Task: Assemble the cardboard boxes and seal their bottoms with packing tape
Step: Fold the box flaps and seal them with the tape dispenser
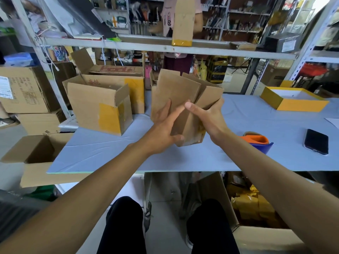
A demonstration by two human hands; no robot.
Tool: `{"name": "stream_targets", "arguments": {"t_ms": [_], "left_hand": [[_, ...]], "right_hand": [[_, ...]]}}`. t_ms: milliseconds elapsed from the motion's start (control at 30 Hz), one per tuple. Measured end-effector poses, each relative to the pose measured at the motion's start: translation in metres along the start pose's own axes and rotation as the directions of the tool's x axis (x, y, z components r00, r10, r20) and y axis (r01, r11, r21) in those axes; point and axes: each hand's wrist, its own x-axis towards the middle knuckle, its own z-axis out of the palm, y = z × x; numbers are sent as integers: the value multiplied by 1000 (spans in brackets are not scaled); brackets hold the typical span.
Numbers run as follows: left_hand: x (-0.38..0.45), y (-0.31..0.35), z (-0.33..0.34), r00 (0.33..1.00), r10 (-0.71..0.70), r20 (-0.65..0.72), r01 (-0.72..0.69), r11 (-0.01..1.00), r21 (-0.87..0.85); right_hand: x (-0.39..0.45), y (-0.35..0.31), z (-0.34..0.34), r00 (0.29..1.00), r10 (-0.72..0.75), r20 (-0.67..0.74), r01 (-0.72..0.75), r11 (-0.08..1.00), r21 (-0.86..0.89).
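pale blue table (102, 151), cluttered storeroom shelves (146, 46)

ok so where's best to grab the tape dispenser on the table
Probably the orange top of the tape dispenser, taken from above with the right hand, the nearer one. It lies low on the table with its blue body underneath, so the top is the exposed part.

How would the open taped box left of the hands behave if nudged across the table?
The open taped box looks empty, so probably light and easy to slide on the smooth table. Its raised flaps would likely flex, and it might tip if pushed high.
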Motion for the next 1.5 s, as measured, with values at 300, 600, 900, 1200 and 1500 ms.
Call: {"name": "stream_targets", "arguments": {"t_ms": [300,600,900,1200,1500], "left_hand": [[11,-5,-36,959,-161,-234,155,987,-42],[12,-18,-67,949,-109,-297,23,960,-278],[2,-23,-58,948,-158,-276,63,944,-325],[-1,-35,-47,956,-247,-158,225,964,-141],[-1,-45,-21,956,-288,60,270,940,209]], "right_hand": [[-3,13,-19,982,4,188,-14,998,55],[5,10,-34,949,-22,315,78,983,-166],[-1,9,-48,925,55,376,-104,988,111],[0,35,-42,959,65,277,-65,998,-7],[-7,52,-41,929,172,327,-115,976,-187]]}}
